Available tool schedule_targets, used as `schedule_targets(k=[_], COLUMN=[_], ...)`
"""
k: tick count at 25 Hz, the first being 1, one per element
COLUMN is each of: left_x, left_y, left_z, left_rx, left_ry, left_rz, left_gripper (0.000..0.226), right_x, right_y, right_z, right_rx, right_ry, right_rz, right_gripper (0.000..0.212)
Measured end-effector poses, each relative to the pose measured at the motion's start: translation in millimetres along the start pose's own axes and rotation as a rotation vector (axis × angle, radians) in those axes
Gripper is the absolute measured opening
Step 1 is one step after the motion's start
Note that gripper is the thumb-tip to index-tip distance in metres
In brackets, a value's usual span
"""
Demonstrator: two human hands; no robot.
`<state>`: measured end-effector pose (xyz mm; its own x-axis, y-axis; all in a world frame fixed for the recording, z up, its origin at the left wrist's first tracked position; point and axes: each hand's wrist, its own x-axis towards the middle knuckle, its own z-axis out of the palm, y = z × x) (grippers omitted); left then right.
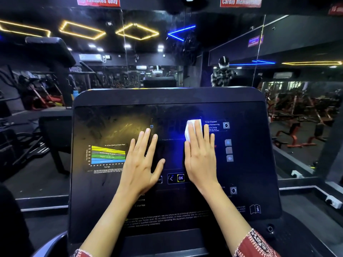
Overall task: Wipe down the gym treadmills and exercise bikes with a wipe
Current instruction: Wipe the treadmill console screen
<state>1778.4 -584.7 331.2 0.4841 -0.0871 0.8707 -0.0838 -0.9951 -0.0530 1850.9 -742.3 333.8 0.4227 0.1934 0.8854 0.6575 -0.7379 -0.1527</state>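
Mirror: I see a big mirror wall (204,43) behind the machine. It shows yellow and blue lights and more gym gear.
Console: The black treadmill console (111,191) fills the middle of my view. It tilts up toward me.
Left hand: My left hand (141,164) lies flat on the console, near the middle. Its fingers are straight and spread a little. It holds nothing.
Right hand: My right hand (201,160) lies flat just beside the left one, not touching it. Its fingers are straight and close together. They press down on the wipe; they do not curl round it.
Sleeve: A red sleeve (258,243) with a black and white pattern shows at my right arm.
Chart: A chart (107,154) with yellow, green and blue bands sits on the left part of the console.
Wipe: The white wipe (192,127) is on the console under my right fingertips. It sticks out above and to the left of them.
OK button: A small yellow OK button (180,178) sits between my two hands, low down.
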Motion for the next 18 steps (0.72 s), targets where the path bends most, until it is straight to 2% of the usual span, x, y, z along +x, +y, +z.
schedule_targets(k=[3, 6, 9, 13, 16, 18], left_x=[7.7, 17.3, 25.2, 36.3, 47.1, 53.3], left_y=[1.2, 3.2, 6.1, 10.2, 12.2, 12.9], left_z=[1.3, 3.3, 7.0, 11.3, 14.1, 15.1], left_rx=[0.005, 0.023, 0.015, 0.018, 0.018, 0.023], left_ry=[-0.003, -0.002, 0.006, 0.023, 0.027, 0.032], left_rz=[0.010, 0.021, 0.023, 0.032, 0.053, 0.064], left_gripper=[0.063, 0.063, 0.062, 0.062, 0.063, 0.063], right_x=[10.1, 19.5, 18.0, 30.1, 39.4, 51.2], right_y=[7.2, 18.6, 26.8, 26.8, 23.4, 34.6], right_z=[2.8, -0.7, -2.9, -5.3, -0.6, 0.7], right_rx=[-0.029, 0.030, 0.015, 0.121, 0.119, 0.157], right_ry=[-0.008, 0.054, 0.025, 0.044, -0.004, 0.040], right_rz=[-0.096, 0.066, -0.060, 0.081, -0.138, -0.111], right_gripper=[0.049, 0.050, 0.050, 0.051, 0.049, 0.047])
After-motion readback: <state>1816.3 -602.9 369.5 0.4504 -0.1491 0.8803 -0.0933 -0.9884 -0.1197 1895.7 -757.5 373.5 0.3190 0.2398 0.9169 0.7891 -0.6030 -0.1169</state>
